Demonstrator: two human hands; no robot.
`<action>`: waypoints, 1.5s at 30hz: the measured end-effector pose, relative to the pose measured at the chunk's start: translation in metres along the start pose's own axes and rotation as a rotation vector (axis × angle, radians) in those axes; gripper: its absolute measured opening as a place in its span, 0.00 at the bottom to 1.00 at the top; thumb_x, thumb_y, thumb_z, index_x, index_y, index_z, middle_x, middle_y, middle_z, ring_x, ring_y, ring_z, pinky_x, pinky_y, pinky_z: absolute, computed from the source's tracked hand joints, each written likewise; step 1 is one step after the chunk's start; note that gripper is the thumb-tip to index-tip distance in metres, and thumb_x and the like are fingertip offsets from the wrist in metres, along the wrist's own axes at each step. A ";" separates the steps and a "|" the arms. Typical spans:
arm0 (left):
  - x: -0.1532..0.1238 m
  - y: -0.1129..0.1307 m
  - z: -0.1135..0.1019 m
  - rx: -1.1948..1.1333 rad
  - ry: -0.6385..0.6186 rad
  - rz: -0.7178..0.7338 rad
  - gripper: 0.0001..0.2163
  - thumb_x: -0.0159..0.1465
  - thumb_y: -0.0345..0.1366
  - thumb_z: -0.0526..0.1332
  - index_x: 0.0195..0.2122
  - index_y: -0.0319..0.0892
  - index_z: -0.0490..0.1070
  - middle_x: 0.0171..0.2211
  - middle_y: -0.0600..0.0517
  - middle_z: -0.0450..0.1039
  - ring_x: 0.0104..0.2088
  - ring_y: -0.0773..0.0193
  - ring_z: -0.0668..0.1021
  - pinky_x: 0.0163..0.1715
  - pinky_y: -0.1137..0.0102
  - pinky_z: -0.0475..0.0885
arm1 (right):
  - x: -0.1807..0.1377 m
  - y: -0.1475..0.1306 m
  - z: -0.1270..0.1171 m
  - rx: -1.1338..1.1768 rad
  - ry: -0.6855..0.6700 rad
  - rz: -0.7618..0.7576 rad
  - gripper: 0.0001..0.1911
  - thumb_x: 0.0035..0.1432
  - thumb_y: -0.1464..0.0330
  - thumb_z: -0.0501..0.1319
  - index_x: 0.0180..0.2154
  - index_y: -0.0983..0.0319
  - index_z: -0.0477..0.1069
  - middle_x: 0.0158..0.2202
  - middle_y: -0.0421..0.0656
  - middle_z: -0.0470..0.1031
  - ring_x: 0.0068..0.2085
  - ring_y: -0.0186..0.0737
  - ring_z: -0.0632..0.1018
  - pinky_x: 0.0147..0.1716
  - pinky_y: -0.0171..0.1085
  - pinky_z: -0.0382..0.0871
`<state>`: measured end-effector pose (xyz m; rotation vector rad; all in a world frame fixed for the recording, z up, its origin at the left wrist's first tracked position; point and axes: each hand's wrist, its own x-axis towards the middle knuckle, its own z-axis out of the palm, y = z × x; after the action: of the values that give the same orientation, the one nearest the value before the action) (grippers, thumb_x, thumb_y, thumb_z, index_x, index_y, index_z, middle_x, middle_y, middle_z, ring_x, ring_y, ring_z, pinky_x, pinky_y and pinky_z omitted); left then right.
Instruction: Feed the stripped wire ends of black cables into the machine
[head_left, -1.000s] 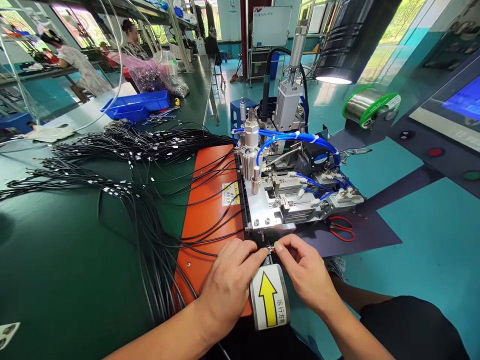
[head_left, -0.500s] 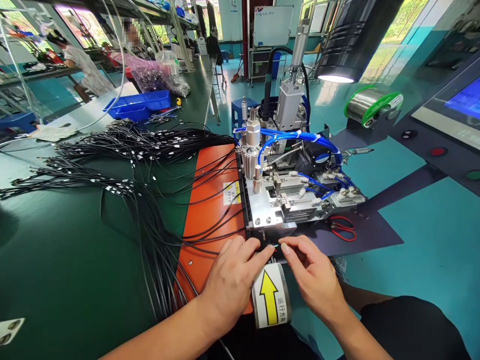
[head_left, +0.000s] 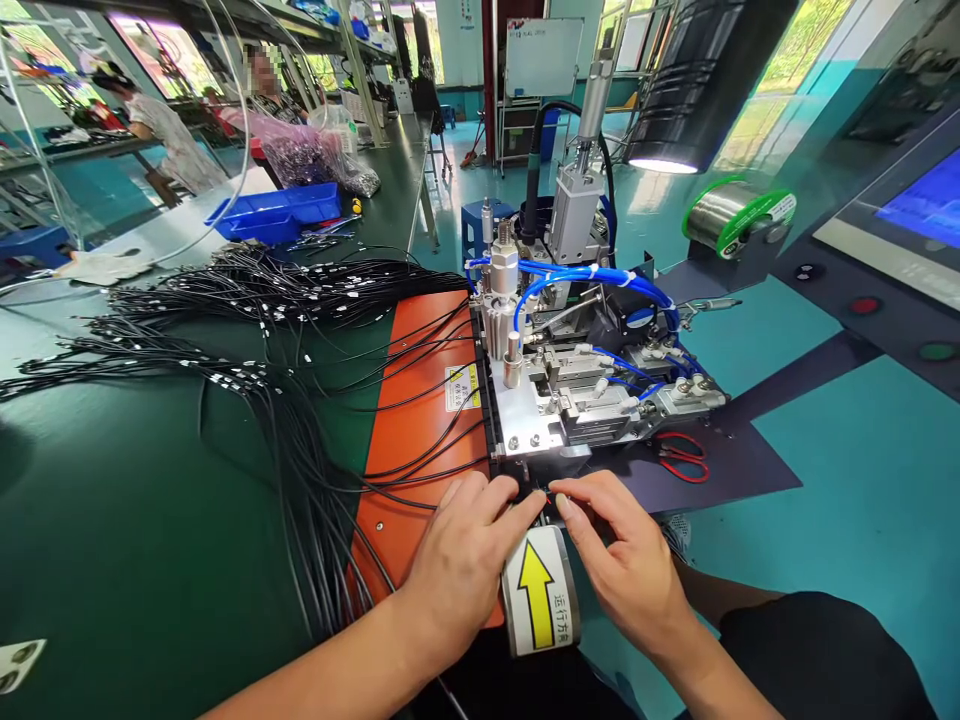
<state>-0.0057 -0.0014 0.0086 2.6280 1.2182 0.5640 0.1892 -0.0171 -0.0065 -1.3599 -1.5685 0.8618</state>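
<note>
My left hand (head_left: 469, 540) is closed at the machine's front edge, its index finger pressed on the end of a cable. A red wire (head_left: 548, 500) sticks out by that fingertip. Opposite it, the thumb and index finger of my right hand (head_left: 622, 545) pinch at the same thin wires. The fingertips largely hide the wires. Just beneath my hands is a curved cover with a yellow arrow (head_left: 537, 600). Directly ahead stands the metal fixture (head_left: 525, 410) of the machine, with several black cables (head_left: 427, 465) lying across its orange plate (head_left: 420, 350) into its left side.
Bundles of black cables (head_left: 300, 470) cover part of the green table. Red-handled scissors (head_left: 684, 460) lie right of the fixture. A solder spool (head_left: 739, 218), a black lamp (head_left: 682, 90) and a control panel (head_left: 862, 270) stand at the right. A blue tray (head_left: 277, 212) and people are farther back.
My right hand has moved slightly left, bringing its fingertips closer to the left index finger and over the wire ends. The left hand has hardly moved.
</note>
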 end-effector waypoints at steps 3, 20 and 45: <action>0.001 0.000 -0.001 0.001 0.008 0.005 0.19 0.66 0.26 0.56 0.57 0.42 0.69 0.43 0.46 0.71 0.37 0.56 0.67 0.37 0.61 0.69 | 0.000 -0.001 0.000 0.004 -0.007 0.003 0.09 0.68 0.66 0.57 0.46 0.57 0.75 0.40 0.43 0.72 0.41 0.39 0.76 0.41 0.36 0.69; 0.000 -0.002 0.003 -0.007 0.013 0.005 0.19 0.68 0.27 0.55 0.59 0.43 0.68 0.42 0.46 0.70 0.36 0.57 0.67 0.37 0.60 0.70 | 0.022 0.001 0.005 0.140 -0.104 0.390 0.15 0.63 0.56 0.60 0.32 0.61 0.71 0.25 0.35 0.66 0.26 0.33 0.65 0.26 0.33 0.58; -0.005 -0.005 0.009 -0.267 0.193 -0.056 0.12 0.69 0.26 0.54 0.49 0.39 0.74 0.39 0.46 0.71 0.39 0.59 0.72 0.38 0.65 0.72 | 0.009 0.001 0.005 0.140 -0.128 0.438 0.18 0.65 0.53 0.56 0.34 0.61 0.70 0.24 0.35 0.62 0.26 0.34 0.62 0.24 0.33 0.56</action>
<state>-0.0085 -0.0015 -0.0025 2.3535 1.1710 0.9194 0.1852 -0.0082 -0.0079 -1.5975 -1.2907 1.3206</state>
